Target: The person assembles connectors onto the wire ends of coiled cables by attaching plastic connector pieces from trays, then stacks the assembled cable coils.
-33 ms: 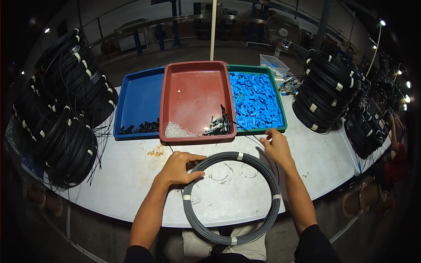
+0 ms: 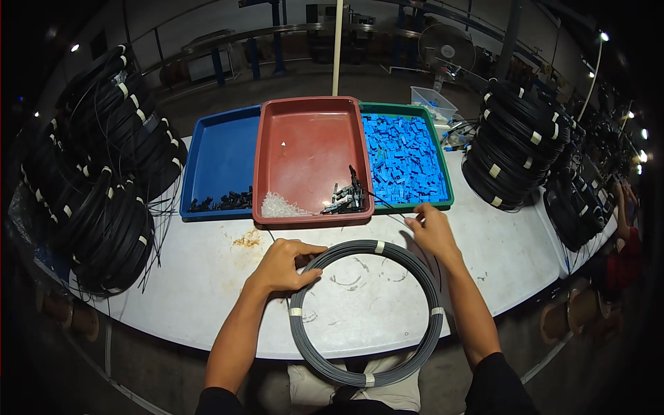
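A round coil of dark grey cable, bound with several pale tape bands, lies at the table's near edge and juts past it over my lap. My left hand is closed on the coil's upper left side, with thumb and forefinger at the ring. Above the coil's upper right, my right hand pinches a thin loose cable end, which runs up and left toward the red tray. The fingertips partly hide the pinched spot. Another stretch of loose cable hangs below the right hand, beside the coil.
A red tray with clear and black small parts overlaps a blue tray of black parts and a green tray of blue pieces. Stacks of black coils stand left, with more coils right. A clear bin sits behind.
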Demonstrator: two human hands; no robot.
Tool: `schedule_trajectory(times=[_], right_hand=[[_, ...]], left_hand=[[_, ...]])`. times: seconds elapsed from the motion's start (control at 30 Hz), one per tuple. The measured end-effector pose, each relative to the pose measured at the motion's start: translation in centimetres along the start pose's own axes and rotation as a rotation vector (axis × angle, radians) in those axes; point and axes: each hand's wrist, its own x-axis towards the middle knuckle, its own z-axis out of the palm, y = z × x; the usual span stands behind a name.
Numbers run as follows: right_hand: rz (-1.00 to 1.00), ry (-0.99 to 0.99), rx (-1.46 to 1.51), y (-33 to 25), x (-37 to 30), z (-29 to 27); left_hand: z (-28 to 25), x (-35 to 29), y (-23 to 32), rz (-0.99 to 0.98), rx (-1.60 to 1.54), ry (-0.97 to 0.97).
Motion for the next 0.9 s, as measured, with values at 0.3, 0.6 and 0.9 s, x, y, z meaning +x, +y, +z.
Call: schedule_trajectory(times=[0.3,0.6,0.9], right_hand=[[0.021,-0.213,0.182,-0.9,2.0,4.1],[-0.112,-0.201,0.262,-5.0,2.0,3.3],[-0.36,-0.202,0.254,-10.4,1.5,6.1]], left_hand=[[-0.1,-0.3,-0.8,-0.038,0.053,-0.081],[-0.4,0.1,-1.3,-0.055,0.036,-0.168],[-1.4,-0.1,-0.3,-0.082,0.03,-0.204]])
